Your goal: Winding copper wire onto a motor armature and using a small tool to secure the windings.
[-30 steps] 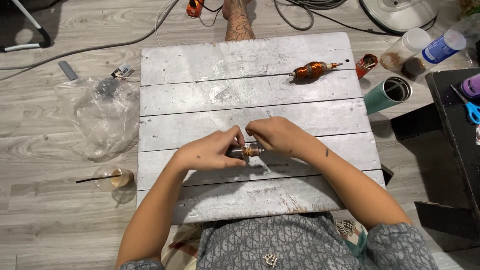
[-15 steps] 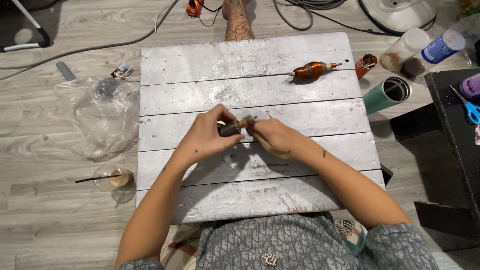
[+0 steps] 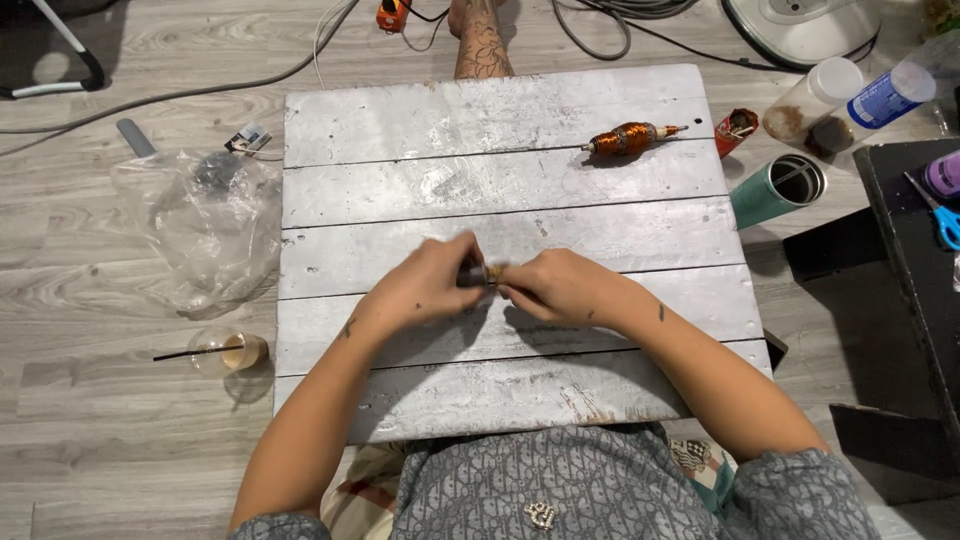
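My left hand [image 3: 425,283] and my right hand [image 3: 560,287] meet over the middle of a white plank board [image 3: 520,180]. Between the fingertips they pinch a small dark cylindrical part with a brass-coloured end [image 3: 483,274]; most of it is hidden by the fingers. Both hands are closed on it, just above the board. A copper-wound motor armature [image 3: 630,138] lies alone on the board near its far right corner.
A crumpled clear plastic bag [image 3: 200,225] and a glass cup with a stick [image 3: 232,352] lie left of the board. At the right stand a teal tumbler [image 3: 780,190], a small red cup [image 3: 737,130], plastic bottles [image 3: 860,95] and a black box [image 3: 920,260] with blue scissors. Cables run along the top.
Both hands lifted the small part toward the board's middle half a second ago, then came back slightly nearer, still pinching it together.
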